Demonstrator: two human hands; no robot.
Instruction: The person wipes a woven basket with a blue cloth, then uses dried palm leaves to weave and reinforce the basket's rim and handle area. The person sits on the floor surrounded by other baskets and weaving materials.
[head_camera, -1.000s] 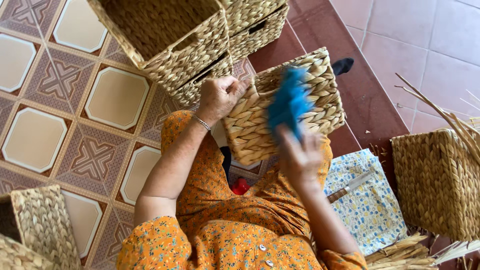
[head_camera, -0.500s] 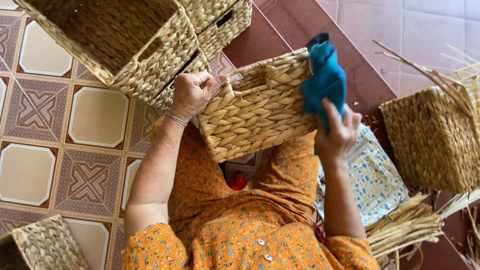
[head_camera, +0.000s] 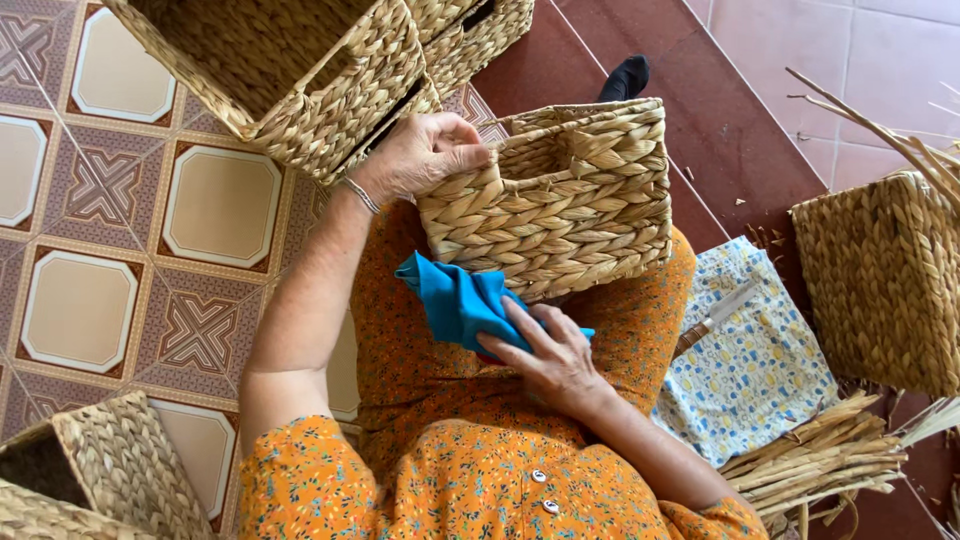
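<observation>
The patterned tile floor (head_camera: 130, 260) fills the 9 o'clock side of the view, and a dark red step runs along toward 1 o'clock. A large open woven basket (head_camera: 290, 80) sits at 11 o'clock, with a second one stacked close behind it toward 12. Another woven basket (head_camera: 880, 280) stands at 3 o'clock, well apart from the hands, and a fourth basket corner (head_camera: 90, 480) shows at 8 o'clock. At the centre, resting on the lap of the person in the orange flowered dress, lies the smaller woven basket (head_camera: 560, 200), tipped so its open mouth faces 11 o'clock. The left hand (head_camera: 425, 155) grips that basket's rim at its 9 o'clock edge, fingers curled over the braid and thumb inside. Just below the basket, toward 6 o'clock, the right hand (head_camera: 550, 360) presses down on a blue cloth (head_camera: 455, 300), fingers spread flat and holding it against the lap; the cloth touches the basket's lower side. A blue-and-yellow printed fabric (head_camera: 750, 370) lies at 4 o'clock, with a bundle of dried straw (head_camera: 820, 460) near it at 5 o'clock.
</observation>
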